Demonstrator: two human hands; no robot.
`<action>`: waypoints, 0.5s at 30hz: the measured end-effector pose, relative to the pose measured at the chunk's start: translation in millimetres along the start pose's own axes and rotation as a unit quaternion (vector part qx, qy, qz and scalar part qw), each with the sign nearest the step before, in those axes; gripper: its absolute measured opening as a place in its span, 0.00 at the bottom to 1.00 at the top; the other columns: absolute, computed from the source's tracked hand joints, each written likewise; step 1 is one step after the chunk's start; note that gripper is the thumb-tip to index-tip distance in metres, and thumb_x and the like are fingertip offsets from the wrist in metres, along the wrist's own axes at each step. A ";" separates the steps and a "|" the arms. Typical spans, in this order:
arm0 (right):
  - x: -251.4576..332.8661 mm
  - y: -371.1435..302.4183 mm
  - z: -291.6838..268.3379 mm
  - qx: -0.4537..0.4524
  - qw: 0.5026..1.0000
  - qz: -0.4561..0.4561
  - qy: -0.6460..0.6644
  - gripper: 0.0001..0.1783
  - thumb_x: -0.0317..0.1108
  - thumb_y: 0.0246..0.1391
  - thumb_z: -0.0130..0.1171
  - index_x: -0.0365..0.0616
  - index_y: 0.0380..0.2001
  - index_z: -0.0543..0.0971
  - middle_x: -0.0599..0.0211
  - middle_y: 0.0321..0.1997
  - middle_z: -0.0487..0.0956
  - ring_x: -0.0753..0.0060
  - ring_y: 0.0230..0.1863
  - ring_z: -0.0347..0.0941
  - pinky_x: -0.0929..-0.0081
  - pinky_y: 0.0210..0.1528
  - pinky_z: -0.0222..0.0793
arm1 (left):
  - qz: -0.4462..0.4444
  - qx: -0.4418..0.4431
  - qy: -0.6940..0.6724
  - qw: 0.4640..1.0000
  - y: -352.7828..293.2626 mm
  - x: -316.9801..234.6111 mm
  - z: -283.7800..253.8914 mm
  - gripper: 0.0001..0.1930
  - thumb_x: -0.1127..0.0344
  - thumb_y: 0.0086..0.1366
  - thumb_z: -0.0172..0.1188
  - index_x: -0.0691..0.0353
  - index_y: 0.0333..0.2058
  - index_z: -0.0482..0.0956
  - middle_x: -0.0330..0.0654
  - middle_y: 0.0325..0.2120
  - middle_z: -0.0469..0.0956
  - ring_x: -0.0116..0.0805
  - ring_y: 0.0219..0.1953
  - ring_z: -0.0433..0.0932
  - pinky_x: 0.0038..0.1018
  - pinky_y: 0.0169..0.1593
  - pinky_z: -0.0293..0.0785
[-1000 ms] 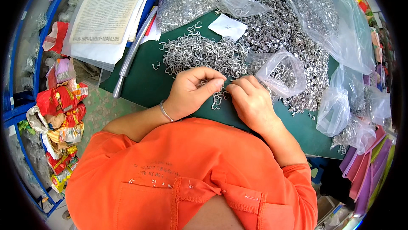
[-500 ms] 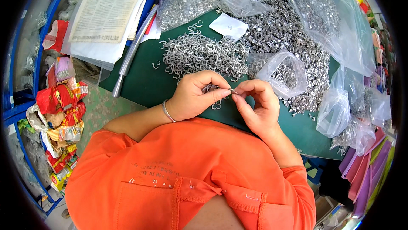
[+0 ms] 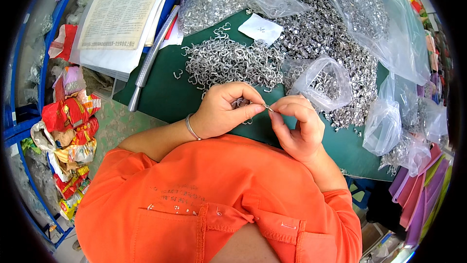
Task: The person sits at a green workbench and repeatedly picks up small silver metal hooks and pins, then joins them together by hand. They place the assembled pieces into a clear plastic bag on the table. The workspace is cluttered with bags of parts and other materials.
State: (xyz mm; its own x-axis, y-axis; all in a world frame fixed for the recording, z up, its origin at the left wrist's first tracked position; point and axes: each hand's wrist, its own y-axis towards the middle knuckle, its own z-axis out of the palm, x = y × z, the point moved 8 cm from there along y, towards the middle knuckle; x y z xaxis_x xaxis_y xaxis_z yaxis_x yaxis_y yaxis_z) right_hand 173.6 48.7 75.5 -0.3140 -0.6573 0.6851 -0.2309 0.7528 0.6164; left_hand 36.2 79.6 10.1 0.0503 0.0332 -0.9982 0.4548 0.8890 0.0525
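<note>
Thumb and forefinger of my left hand [image 3: 227, 103] pinch one end of a small metal piece [image 3: 267, 107]. My right hand [image 3: 297, 126] pinches its other end. Its exact shape is mostly covered by the fingertips. More metal hooks show under the curled fingers of my left hand; whether they are held or lie on the table cannot be made out. Just beyond my hands lies a heap of curved silvery metal hooks [image 3: 233, 63]. To its right spreads a larger pile of small shiny metal pieces [image 3: 316, 20].
An open clear plastic bag [image 3: 325, 84] of metal pieces sits beyond my right hand. A white paper slip [image 3: 261, 29] lies between the heaps. A ridged metal rod [image 3: 151, 63] and a newspaper [image 3: 124, 15] are at left. Knotted plastic bags [image 3: 383, 122] line the right edge.
My right hand has shifted slightly right, and its fingers have turned around the small metal piece. My left hand keeps nearly the same place and pinch.
</note>
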 end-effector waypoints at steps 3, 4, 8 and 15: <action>0.6 0.4 -0.4 -0.004 1.000 -0.001 0.005 0.18 0.12 0.40 0.63 0.38 0.35 0.73 0.60 0.30 0.78 0.63 0.29 0.76 0.72 0.32 0.73 | 0.006 -0.042 -0.065 0.997 0.0 -2.7 1.5 0.03 0.76 0.58 0.64 0.65 0.32 0.80 0.36 0.28 0.79 0.16 0.25 0.72 0.16 0.27 0.67; -1.6 -0.2 -0.2 -0.001 1.000 0.013 0.013 0.17 0.12 0.40 0.63 0.38 0.34 0.73 0.60 0.30 0.78 0.64 0.29 0.76 0.73 0.32 0.73 | 0.005 -0.058 -0.095 0.994 -0.6 -3.3 0.6 0.03 0.76 0.58 0.64 0.65 0.32 0.80 0.36 0.28 0.79 0.16 0.25 0.72 0.16 0.27 0.67; -9.9 -7.5 -0.8 -0.006 0.995 0.079 0.052 0.16 0.13 0.41 0.63 0.37 0.34 0.73 0.61 0.30 0.79 0.67 0.29 0.76 0.76 0.31 0.73 | 0.018 0.024 -0.013 0.999 -1.1 -8.9 1.4 0.06 0.79 0.56 0.64 0.66 0.33 0.79 0.43 0.33 0.79 0.28 0.37 0.77 0.22 0.41 0.73; -22.4 -10.7 0.9 0.013 0.985 0.169 0.038 0.09 0.17 0.47 0.62 0.38 0.32 0.74 0.61 0.32 0.79 0.69 0.30 0.76 0.77 0.30 0.73 | -0.030 -0.008 -0.129 0.991 -3.1 -1.1 -6.4 0.02 0.78 0.60 0.58 0.66 0.32 0.76 0.43 0.31 0.76 0.23 0.27 0.71 0.17 0.30 0.67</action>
State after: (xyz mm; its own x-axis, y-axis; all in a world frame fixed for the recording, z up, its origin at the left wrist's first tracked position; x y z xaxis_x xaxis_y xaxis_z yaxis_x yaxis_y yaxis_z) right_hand 182.2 55.4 53.2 -0.3080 -0.3696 0.8767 -0.1488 0.9288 0.3393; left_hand 29.1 79.7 10.9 0.2492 -0.1361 -0.9588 0.4492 0.8934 -0.0101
